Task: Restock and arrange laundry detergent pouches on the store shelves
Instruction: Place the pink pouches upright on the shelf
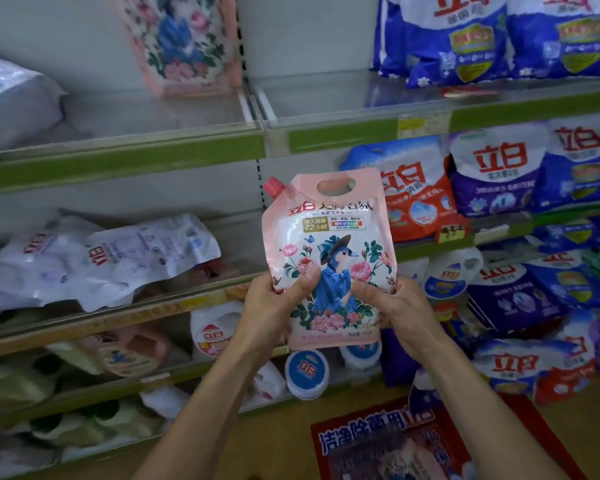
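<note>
Nearest, left hand (274, 306) and right hand (399, 306) each grip the upright pouch (329, 237) low down. Probably soft, slick, weighty; support its base.

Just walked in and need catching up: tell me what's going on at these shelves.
A person stands facing the store shelves and holds a pink floral detergent pouch upright in front of them. The left hand and right hand grip its lower corners, thumbs on the front. It is not yet on a shelf. A similar floral pouch stands on the upper shelf, with bare space beside it. Blue detergent bags fill the shelves on the right.
</note>
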Demonstrator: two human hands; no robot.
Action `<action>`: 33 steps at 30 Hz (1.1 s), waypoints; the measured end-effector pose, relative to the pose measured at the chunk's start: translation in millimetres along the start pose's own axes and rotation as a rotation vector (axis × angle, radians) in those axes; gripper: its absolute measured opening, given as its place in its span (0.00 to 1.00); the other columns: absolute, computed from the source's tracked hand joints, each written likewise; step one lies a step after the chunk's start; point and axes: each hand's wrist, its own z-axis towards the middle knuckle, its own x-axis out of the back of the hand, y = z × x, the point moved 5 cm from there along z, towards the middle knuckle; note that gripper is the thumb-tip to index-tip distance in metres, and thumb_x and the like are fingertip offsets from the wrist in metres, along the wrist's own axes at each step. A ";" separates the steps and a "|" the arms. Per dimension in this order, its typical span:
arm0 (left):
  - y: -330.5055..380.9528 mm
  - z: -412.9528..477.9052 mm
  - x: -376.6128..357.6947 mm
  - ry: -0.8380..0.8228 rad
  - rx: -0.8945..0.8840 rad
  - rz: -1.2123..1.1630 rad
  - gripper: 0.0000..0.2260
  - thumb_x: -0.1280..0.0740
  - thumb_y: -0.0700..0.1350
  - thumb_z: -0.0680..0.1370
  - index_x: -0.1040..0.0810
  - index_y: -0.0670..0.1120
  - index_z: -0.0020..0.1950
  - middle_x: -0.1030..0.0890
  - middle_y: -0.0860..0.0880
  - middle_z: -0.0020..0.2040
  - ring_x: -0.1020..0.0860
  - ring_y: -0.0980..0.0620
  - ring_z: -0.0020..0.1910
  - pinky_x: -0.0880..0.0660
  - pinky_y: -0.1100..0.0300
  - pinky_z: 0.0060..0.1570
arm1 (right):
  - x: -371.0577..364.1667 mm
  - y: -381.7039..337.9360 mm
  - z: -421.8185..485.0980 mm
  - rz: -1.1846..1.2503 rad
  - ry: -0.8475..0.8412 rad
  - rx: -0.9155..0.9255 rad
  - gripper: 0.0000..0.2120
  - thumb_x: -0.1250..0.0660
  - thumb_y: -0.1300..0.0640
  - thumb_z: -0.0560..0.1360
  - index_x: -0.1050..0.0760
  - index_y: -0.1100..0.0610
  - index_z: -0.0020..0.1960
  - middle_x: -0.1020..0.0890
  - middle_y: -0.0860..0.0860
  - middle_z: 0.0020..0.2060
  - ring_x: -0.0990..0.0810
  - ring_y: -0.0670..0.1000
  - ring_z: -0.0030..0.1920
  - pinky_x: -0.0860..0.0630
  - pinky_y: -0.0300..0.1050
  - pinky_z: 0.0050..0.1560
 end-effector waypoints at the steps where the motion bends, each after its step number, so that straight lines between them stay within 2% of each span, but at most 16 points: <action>1: 5.4 -2.0 6.5 0.014 -0.011 -0.003 0.10 0.30 0.48 0.78 0.19 0.46 0.57 0.12 0.46 0.51 0.13 0.44 0.48 0.16 0.48 0.46 | -7.2 -4.1 3.8 -0.021 -0.007 0.001 0.10 0.25 0.55 0.70 0.18 0.61 0.47 0.13 0.55 0.41 0.13 0.55 0.43 0.18 0.47 0.38; 5: 25.6 -7.8 28.9 0.044 -0.049 -0.031 0.09 0.31 0.48 0.79 0.20 0.46 0.57 0.12 0.48 0.49 0.13 0.46 0.46 0.16 0.55 0.40 | -31.6 -17.2 16.4 -0.042 -0.046 0.014 0.14 0.25 0.53 0.70 0.18 0.61 0.51 0.13 0.57 0.46 0.13 0.59 0.47 0.17 0.57 0.47; 8: 34.4 -11.6 50.6 0.062 -0.066 -0.029 0.12 0.31 0.49 0.79 0.20 0.44 0.60 0.12 0.47 0.51 0.13 0.45 0.48 0.15 0.48 0.46 | -55.1 -26.9 21.4 -0.061 -0.084 0.042 0.15 0.26 0.50 0.70 0.18 0.58 0.51 0.13 0.57 0.47 0.13 0.59 0.48 0.18 0.61 0.49; 12: 38.2 -17.4 79.7 0.085 -0.067 -0.041 0.12 0.31 0.49 0.79 0.20 0.46 0.59 0.12 0.47 0.51 0.13 0.44 0.49 0.16 0.45 0.49 | -84.6 -33.0 21.1 -0.071 -0.118 0.053 0.15 0.27 0.52 0.70 0.19 0.60 0.52 0.13 0.57 0.47 0.13 0.59 0.47 0.17 0.61 0.48; 14: 38.5 -22.7 92.4 0.086 -0.073 -0.034 0.11 0.32 0.49 0.79 0.19 0.47 0.58 0.12 0.47 0.51 0.13 0.45 0.48 0.16 0.47 0.48 | -98.5 -33.6 20.8 -0.065 -0.133 0.044 0.15 0.27 0.54 0.71 0.19 0.61 0.53 0.13 0.57 0.47 0.13 0.59 0.47 0.17 0.59 0.46; 19: 35.3 -35.5 116.1 0.114 -0.071 -0.054 0.11 0.32 0.49 0.79 0.18 0.46 0.56 0.12 0.47 0.49 0.13 0.46 0.47 0.16 0.55 0.43 | -126.2 -31.4 19.8 -0.032 -0.140 0.013 0.13 0.28 0.56 0.69 0.19 0.62 0.51 0.12 0.56 0.44 0.12 0.57 0.45 0.16 0.48 0.39; 26: 25.8 -48.8 134.1 0.182 -0.035 -0.129 0.08 0.31 0.46 0.79 0.18 0.47 0.56 0.12 0.46 0.50 0.13 0.44 0.49 0.15 0.49 0.46 | -151.3 -25.4 15.7 -0.038 -0.163 -0.023 0.13 0.28 0.55 0.68 0.19 0.61 0.49 0.12 0.55 0.43 0.12 0.56 0.43 0.15 0.48 0.39; 33: 29.6 -65.1 119.4 0.242 -0.080 -0.140 0.07 0.31 0.46 0.78 0.18 0.48 0.55 0.12 0.46 0.50 0.13 0.44 0.48 0.15 0.48 0.44 | -142.4 -32.7 7.4 -0.010 -0.212 -0.019 0.11 0.27 0.55 0.68 0.18 0.59 0.48 0.12 0.56 0.43 0.12 0.57 0.44 0.15 0.51 0.39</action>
